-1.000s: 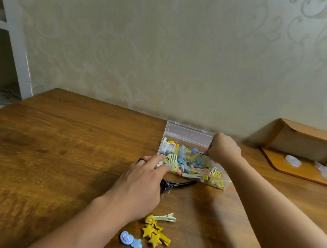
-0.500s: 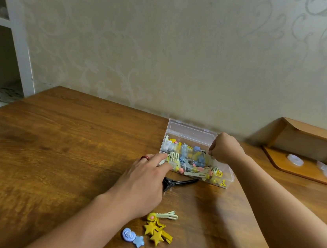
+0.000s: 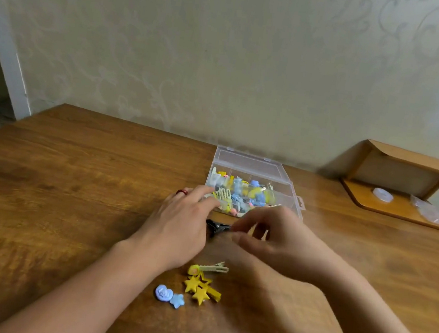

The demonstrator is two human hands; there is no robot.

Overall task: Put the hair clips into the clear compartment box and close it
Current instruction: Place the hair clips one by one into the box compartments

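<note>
Task is partway: the clear compartment box (image 3: 254,190) sits at the table's (image 3: 71,189) far edge w/ lid up and most clips already piled inside. Left to load: black clip (image 3: 216,228) just in front of the box, green clip (image 3: 210,269), yellow star clips (image 3: 199,288) and blue clips (image 3: 169,295) nearer the camera; then shut the lid. Left hand (image 3: 178,225) rests fingers straight against the box's front-left corner; right hand (image 3: 273,236) has fingers curled toward the black clip, but it's blurred, so can't tell if they pinch it.
</note>
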